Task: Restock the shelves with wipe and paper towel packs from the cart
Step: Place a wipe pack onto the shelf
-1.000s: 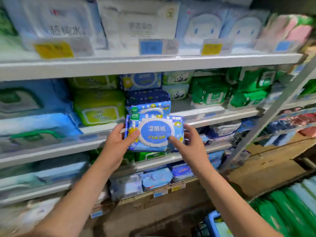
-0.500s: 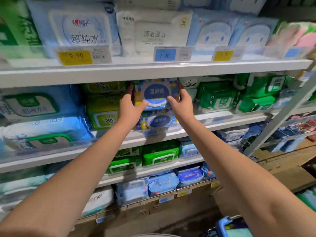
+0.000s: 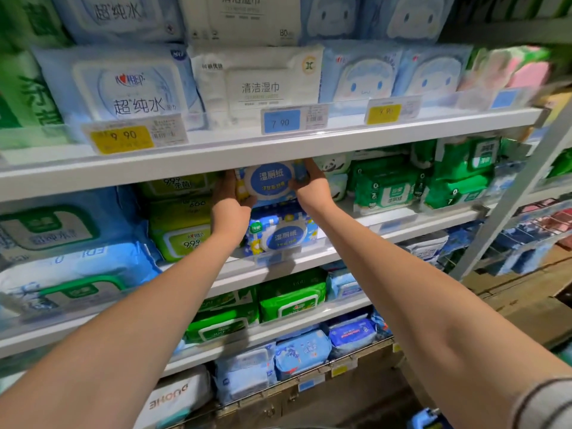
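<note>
At the lower right edge of the view a grey striped sleeve [image 3: 544, 404] is noted. Two bare forearms are extended forward and upward past the lower shelves, which are stocked with green and blue packs.

The left hand [image 3: 230, 205] and the right hand [image 3: 312, 188] are raised to the middle shelf [image 3: 356, 247]. A blue wipe pack [image 3: 270, 181] with a round white-rimmed lid is held between them, its face turned toward the camera. The grip of the left hand is taken on the pack's left end and the grip of the right hand on its right end, fingers curled round the edges.

The pack is positioned just under the front edge of the upper shelf [image 3: 216, 159]. It is directly above an identical pack [image 3: 280, 235] standing at the front edge of the middle shelf. Whether the two touch cannot be told.

Yellow-green packs [image 3: 182, 239] are stacked to the left and green packs [image 3: 383, 187] to the right.

On the upper shelf's front edge a yellow price tag [image 3: 122, 138] and a blue price tag [image 3: 281, 121] are fixed. White and pale blue packs are ranged behind them.
</note>
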